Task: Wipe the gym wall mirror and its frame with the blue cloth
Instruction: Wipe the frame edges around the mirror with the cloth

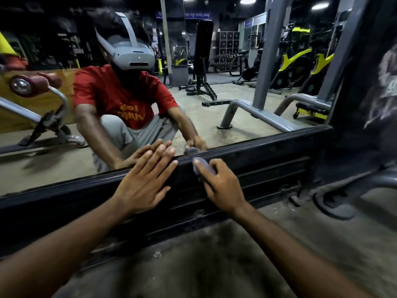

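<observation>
The blue cloth (200, 166) is bunched into a small wad in the right hand (221, 186). The fingers curl round it and push its tip against the top edge of the dark frame (268, 147), just where the frame meets the glass. Just beside it, the left hand (141, 186) lies flat with its fingers spread. The palm is on the frame and the fingertips reach over the edge onto the mirror (214, 112), apparently bracing the crouched person.

From where I stand, the step in hand looks like the bottom rail of the frame rather than the glass. How much of the mirror above the hands is already clean I cannot tell.

The rail past the right hand runs on toward the corner, and its grooved face below both hands looks dusty. The next move probably calls for dragging the cloth along the rail with steady pressure, working the wad into the grooves. The left hand would have to lift or slide so its patch gets wiped too.

Below the wrists the floor (214, 265) is gritty. Beyond the right hand a round machine foot (335, 203) sits close to the frame and may crowd the stroke.
</observation>
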Demonstrator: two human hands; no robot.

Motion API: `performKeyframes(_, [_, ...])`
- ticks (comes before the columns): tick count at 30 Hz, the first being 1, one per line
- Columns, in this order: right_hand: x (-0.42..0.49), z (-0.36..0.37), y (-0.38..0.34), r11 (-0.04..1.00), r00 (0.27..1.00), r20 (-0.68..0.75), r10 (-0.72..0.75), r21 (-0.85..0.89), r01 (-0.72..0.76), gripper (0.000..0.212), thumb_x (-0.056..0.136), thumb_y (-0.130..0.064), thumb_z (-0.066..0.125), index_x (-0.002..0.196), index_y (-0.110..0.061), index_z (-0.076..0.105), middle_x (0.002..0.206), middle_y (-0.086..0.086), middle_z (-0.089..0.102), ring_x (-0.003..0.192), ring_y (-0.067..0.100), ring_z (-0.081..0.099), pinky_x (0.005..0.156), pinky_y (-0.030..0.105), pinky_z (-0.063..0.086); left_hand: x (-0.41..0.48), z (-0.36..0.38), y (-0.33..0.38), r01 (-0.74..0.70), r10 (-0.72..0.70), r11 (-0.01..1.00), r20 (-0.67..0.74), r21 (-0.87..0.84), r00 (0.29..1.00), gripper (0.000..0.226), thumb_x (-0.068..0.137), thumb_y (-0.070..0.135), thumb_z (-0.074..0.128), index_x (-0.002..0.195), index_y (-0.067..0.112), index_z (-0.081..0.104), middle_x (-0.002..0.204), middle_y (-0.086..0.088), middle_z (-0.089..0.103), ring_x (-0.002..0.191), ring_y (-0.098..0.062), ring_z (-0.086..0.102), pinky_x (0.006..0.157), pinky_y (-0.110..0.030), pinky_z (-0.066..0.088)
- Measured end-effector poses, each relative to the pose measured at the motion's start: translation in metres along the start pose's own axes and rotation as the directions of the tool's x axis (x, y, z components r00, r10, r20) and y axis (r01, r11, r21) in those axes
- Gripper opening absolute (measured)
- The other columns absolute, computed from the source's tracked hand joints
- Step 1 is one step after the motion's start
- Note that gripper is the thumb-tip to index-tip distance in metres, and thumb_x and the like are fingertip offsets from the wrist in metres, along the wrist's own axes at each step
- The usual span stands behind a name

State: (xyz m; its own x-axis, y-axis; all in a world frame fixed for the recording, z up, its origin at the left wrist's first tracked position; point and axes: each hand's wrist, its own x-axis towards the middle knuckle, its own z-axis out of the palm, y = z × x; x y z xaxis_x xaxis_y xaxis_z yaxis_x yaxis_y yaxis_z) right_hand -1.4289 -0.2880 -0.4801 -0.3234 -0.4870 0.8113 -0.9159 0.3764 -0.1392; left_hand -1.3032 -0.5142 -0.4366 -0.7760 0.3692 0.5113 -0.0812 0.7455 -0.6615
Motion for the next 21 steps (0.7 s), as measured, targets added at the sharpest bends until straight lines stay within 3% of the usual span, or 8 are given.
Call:
performKeyframes(1, [0.002, -0.004, 0.007, 0.999, 1.000, 0.014, -0.002, -0.038, 0.002, 0.063, 0.087, -0.008, 0.059, 0.148, -0.020, 0.050, 0.097, 0.008, 0.045, 0.080, 0.029, 0.050, 0.059, 0.042, 0.050, 0.009, 0.000, 0.006, -0.009, 0.009, 1.000, -0.007, -0.002, 1.000, 0.076, 0.095, 0.047, 0.043, 0.159, 0.009, 0.029, 0.169, -0.017, 0.012, 0.156, -0.036, 0.010, 0.125, -0.051, 0.014])
performKeyframes(6, [0.000, -0.031, 0.073, 0.958, 0.962, -0.098, 0.256, -0.104, -0.266, 0.069, 0.078, -0.005, 0.063, 0.142, -0.029, 0.055, 0.095, 0.007, 0.042, 0.079, 0.031, 0.049, 0.058, 0.041, 0.051, 0.035, 0.011, 0.024, -0.017, 0.018, 1.000, 0.015, -0.015, 1.000, 0.079, 0.096, 0.046, 0.046, 0.161, 0.010, 0.021, 0.170, -0.016, 0.009, 0.157, -0.033, 0.009, 0.124, -0.052, 0.015])
performKeyframes(11, [-0.007, -0.046, 0.109, 0.833, 0.818, -0.237, 0.524, -0.054, -0.550, 0.062, 0.090, -0.009, 0.059, 0.146, -0.036, 0.050, 0.100, -0.001, 0.036, 0.083, 0.020, 0.045, 0.067, 0.042, 0.053, 0.043, 0.012, 0.030, -0.010, 0.010, 1.000, -0.023, 0.001, 1.000, 0.075, 0.094, 0.045, 0.045, 0.156, 0.004, 0.035, 0.167, -0.020, 0.018, 0.156, -0.036, 0.016, 0.124, -0.053, 0.016])
performKeyframes(15, [-0.004, -0.038, 0.091, 0.928, 0.914, -0.206, 0.350, -0.058, -0.369, 0.057, 0.092, -0.014, 0.065, 0.146, -0.028, 0.052, 0.102, -0.001, 0.040, 0.082, 0.015, 0.045, 0.063, 0.031, 0.048, 0.083, 0.009, 0.053, -0.050, 0.050, 0.999, -0.077, -0.002, 0.996, 0.079, 0.093, 0.046, 0.047, 0.156, 0.003, 0.031, 0.167, -0.020, 0.017, 0.155, -0.035, 0.015, 0.126, -0.051, 0.010])
performKeyframes(18, [-0.008, -0.035, 0.090, 0.967, 0.974, -0.136, 0.180, -0.159, -0.201, 0.063, 0.085, -0.008, 0.068, 0.143, -0.025, 0.056, 0.102, 0.006, 0.046, 0.081, 0.023, 0.050, 0.058, 0.032, 0.046, 0.110, 0.014, 0.067, -0.091, 0.087, 0.994, -0.073, -0.067, 0.994, 0.082, 0.093, 0.045, 0.050, 0.160, 0.005, 0.022, 0.169, -0.020, 0.008, 0.157, -0.035, 0.006, 0.126, -0.052, 0.009])
performKeyframes(21, [-0.009, -0.048, 0.113, 0.908, 0.948, -0.149, 0.283, -0.276, -0.314, 0.070, 0.079, -0.008, 0.063, 0.144, -0.032, 0.054, 0.103, 0.006, 0.046, 0.082, 0.025, 0.051, 0.058, 0.031, 0.045, 0.114, 0.025, 0.068, -0.102, 0.097, 0.991, -0.069, -0.083, 0.993, 0.082, 0.096, 0.044, 0.047, 0.159, 0.001, 0.018, 0.168, -0.023, 0.003, 0.157, -0.037, 0.002, 0.126, -0.053, 0.005])
